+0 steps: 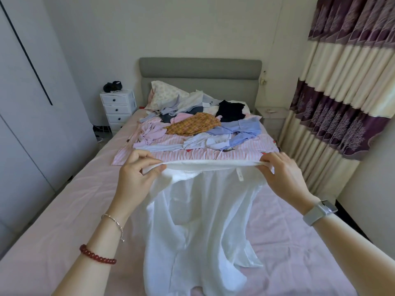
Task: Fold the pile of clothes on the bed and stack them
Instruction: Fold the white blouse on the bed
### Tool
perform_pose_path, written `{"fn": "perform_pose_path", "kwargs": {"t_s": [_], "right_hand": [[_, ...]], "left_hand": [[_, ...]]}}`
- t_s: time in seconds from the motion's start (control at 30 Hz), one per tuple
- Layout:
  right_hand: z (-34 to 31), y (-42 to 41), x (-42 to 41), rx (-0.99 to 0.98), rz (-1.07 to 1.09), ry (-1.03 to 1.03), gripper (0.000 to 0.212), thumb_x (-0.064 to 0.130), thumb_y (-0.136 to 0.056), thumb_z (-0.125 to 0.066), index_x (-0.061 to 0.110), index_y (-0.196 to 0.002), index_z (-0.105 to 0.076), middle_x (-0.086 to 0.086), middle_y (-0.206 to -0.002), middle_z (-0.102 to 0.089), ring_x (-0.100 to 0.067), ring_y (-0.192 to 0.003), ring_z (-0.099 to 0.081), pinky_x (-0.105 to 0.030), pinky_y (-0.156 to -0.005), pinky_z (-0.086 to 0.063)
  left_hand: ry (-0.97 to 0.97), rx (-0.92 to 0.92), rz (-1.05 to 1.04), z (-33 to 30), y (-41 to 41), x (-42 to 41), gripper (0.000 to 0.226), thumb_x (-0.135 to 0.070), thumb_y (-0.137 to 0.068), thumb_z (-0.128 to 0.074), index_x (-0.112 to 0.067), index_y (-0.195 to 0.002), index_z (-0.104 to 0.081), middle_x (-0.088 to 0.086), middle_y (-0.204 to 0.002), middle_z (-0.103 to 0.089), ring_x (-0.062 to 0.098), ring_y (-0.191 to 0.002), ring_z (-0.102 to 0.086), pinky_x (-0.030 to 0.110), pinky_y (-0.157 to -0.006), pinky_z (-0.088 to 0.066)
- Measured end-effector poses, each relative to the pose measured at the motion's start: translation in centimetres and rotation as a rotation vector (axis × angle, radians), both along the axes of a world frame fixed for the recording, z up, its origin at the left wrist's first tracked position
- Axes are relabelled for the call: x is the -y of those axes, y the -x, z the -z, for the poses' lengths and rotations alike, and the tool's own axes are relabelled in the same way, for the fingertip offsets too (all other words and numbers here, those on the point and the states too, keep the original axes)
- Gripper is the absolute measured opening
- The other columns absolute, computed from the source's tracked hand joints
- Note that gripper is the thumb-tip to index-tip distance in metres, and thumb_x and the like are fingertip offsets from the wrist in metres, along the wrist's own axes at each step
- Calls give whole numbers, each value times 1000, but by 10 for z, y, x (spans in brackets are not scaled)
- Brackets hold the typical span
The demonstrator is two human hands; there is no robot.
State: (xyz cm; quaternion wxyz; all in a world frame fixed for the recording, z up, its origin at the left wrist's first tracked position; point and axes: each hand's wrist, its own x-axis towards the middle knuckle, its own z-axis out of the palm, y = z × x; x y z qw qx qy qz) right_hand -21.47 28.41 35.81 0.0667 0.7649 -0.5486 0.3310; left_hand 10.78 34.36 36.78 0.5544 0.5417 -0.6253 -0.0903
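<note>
Shirt [198,221] hangs lengthwise — top edge level between both pinching hands.

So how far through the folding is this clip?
Early. Nothing looks done: no folded stack shows on the bed. In hand: left hand and right hand pinch a white shirt stretched out by its top edge. Left: the unfolded pile near the pillow.

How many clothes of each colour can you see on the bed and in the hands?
White shirt, held up by left hand and right hand: 1
Yellow plaid: 1
Black: 1
Clear blue shirt: 1
Pink top: 1
Total I can tell apart: 5; the pale tangled ones can't be counted.
</note>
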Motion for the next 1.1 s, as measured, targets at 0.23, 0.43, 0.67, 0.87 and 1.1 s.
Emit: {"fn": "perform_pose_path", "kwargs": {"t_s": [0.23, 0.43, 0.67, 0.87, 1.1], "right_hand": [[14, -16, -16, 213, -235, -334, 8, 9, -89, -59, 16, -90, -55, 7, -79, -57, 5, -68, -52, 1, -63, -34], [-30, -24, -21, 204, -274, 10, 12, 14, -91, -57, 6, -91, -65, 4, -66, -53, -6, -59, -44, -25, -55, -35], [-84, -45, 18, -69, 103, 48, 32, 39, -96, -45, 12, -94, -63, -6, -65, -53, -33, -65, -50, -34, -56, -35], [-67, -39, 66, 115, -219, -439, 14, 25, -89, -61, 25, -75, -57, 11, -65, -51, -10, -62, -46, -19, -56, -35], [22, -62, 187, 757, -123, -870, 14, 3, -91, -50, 0, -78, -57, -12, -65, -47, -16, -44, -47, -21, -44, -35]], "left_hand": [[46, -17, -185, 3, -8, -1, 6, -8, -85, -63, -4, -89, -67, -4, -85, -63, -10, -79, -54, 6, -75, -38], [144, 76, -425, -3, -12, -16, 27, -29, -91, -51, -5, -94, -61, 11, -89, -67, 32, -83, -59, 30, -67, -35], [161, 159, -502, -34, -18, 8, 21, -26, -95, -47, -7, -97, -56, 11, -91, -62, 34, -82, -54, 30, -64, -31], [64, 102, -510, -11, -34, 43, 18, -24, -95, -46, -8, -93, -54, 9, -81, -59, 29, -74, -48, 33, -63, -32], [-413, -14, -362, 54, -42, 161, 16, -25, -94, -47, -10, -88, -49, 1, -74, -52, 28, -77, -47, 34, -60, -30]]}}
